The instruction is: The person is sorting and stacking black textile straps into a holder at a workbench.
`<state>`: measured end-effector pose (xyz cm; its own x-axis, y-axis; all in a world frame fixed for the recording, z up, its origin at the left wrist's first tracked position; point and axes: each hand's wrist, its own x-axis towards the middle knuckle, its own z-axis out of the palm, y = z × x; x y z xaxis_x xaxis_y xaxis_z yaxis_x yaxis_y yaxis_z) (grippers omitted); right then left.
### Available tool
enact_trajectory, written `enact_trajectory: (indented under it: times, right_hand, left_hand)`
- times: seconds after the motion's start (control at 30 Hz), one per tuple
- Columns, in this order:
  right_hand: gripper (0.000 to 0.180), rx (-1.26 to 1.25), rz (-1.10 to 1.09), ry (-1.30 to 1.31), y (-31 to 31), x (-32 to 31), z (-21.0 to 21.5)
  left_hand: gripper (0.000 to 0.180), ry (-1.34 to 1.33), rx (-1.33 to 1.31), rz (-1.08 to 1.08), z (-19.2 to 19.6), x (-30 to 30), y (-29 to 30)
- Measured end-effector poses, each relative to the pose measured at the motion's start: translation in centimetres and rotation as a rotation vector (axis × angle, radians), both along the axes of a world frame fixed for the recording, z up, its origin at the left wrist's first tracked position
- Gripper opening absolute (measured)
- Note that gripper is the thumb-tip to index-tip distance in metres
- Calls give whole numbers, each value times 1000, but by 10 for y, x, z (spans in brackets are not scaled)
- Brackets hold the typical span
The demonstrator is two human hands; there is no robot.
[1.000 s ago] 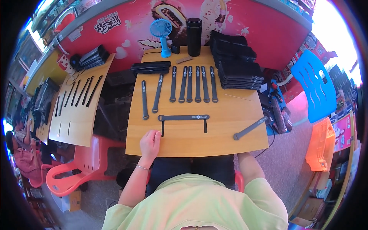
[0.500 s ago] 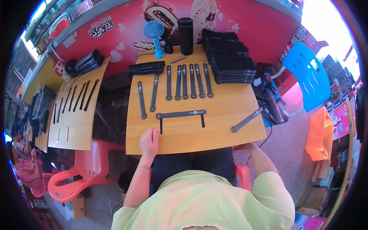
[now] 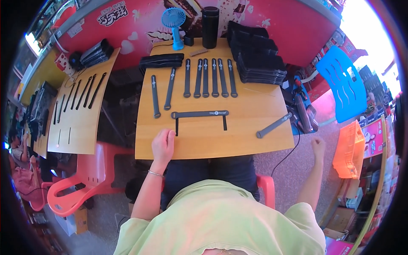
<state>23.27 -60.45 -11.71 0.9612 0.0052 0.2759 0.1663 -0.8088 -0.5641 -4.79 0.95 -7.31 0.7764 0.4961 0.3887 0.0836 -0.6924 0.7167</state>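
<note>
My left hand lies flat, palm down, fingers loosely together, on the near-left part of the wooden table; it holds nothing. Just beyond its fingertips lies a long dark grey strap set crosswise, with two short black strips hanging down from it toward me, the left one almost touching my fingers.

My right hand is off the table, out past its right edge over the floor, curled into a loose fist; I cannot tell whether anything is inside it. Nearest to it on the table is a single grey strap, lying at a slant by the right edge.

Behind: a row of grey straps laid side by side lengthwise, a black bundle of straps at far left, stacks of flat black packages at far right. A blue handheld fan and a black cylindrical flask stand at the far edge, against a red banner with white lettering and a picture.

Open wood runs along the near edge between my hands. A second board to my left carries more straps; a red plastic chair stands below it.
</note>
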Motion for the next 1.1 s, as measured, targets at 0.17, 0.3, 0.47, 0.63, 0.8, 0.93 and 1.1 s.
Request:
enact_trajectory:
  times: [0.17,0.3,0.47,0.63,0.8,0.93,1.1]
  right_hand:
    - [22,133,24,-99,102,22,89]
    - [32,158,218,-223,168,75,88]
    - [35,-51,246,-76,201,162,34]
    - [45,-187,98,89,224,222,-2]
    - [47,-347,100,137,227,254,-27]
    - [47,-482,158,309,220,259,-41]
    - [45,-131,29,-4,212,257,-22]
  left_hand:
    - [21,-3,8,1,-4,5,1]
    - [22,44,44,25,-6,3,2]
    - [20,80,26,37,-3,6,0]
    - [16,105,18,69,2,8,0]
    - [14,116,13,83,8,11,-2]
    - [13,125,-15,84,9,11,-1]
    - [20,55,25,44,9,11,0]
